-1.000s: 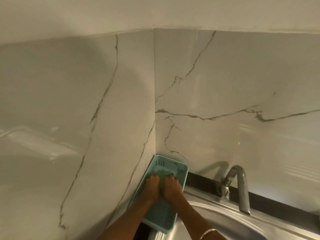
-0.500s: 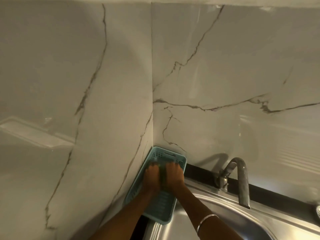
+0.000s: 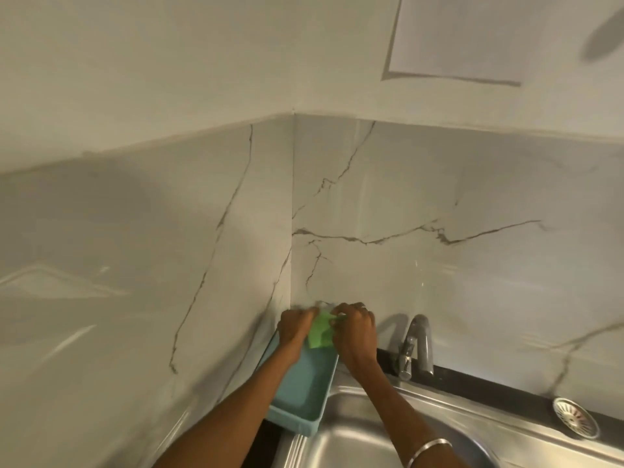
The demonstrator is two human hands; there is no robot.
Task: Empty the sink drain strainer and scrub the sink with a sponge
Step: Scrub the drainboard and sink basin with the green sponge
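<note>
A shiny stainless-steel sink (image 3: 354, 444) fills the near edge, with a round metal drain strainer (image 3: 575, 422) lying on its rim at right. A teal plastic basket (image 3: 300, 393) sits left of the basin. Above the basket, the left hand (image 3: 294, 327) and right hand (image 3: 354, 332) both grip a green sponge (image 3: 320, 332) between curled fingers. A curved steel tap (image 3: 417, 346) stands against the marble-veined wall (image 3: 439, 204).

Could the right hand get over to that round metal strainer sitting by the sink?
Probably yes, once freed. The right hand and left hand both grip a green sponge above the teal basket. Only the tap stands between it and the strainer.
</note>
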